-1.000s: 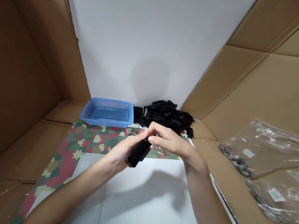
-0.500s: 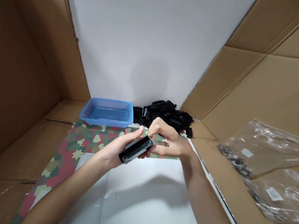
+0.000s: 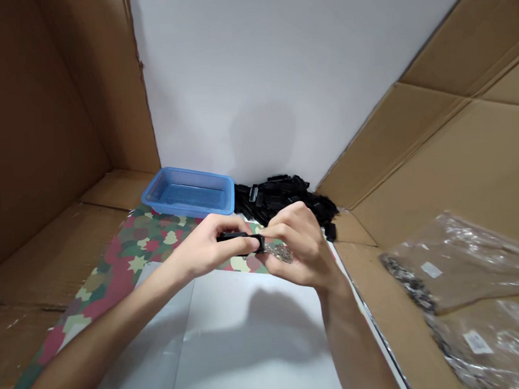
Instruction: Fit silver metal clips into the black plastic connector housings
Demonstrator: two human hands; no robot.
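My left hand (image 3: 207,246) is closed around a long black plastic case (image 3: 232,237), with the thumb lying along its near side. My right hand (image 3: 302,245) is at the case's right end, its index fingertip touching there. A cluster of small shiny metal pieces (image 3: 281,252) shows inside the curl of my right fingers; their exact kind is too small to make out. Both hands are raised above the white work surface (image 3: 235,340), close together. Part of the case is hidden by my left fingers.
A blue mesh basket (image 3: 187,191) stands at the back left, beside a heap of black plastic parts (image 3: 282,196). Clear plastic bags (image 3: 467,262) with small metal parts lie at the right. Cardboard walls (image 3: 470,136) flank the workspace, and camouflage-patterned sheeting (image 3: 124,253) shows beneath.
The black case has been turned, so its open hollow side no longer faces me. My left thumb has moved from the far edge to the near side. My right hand stays at the end.
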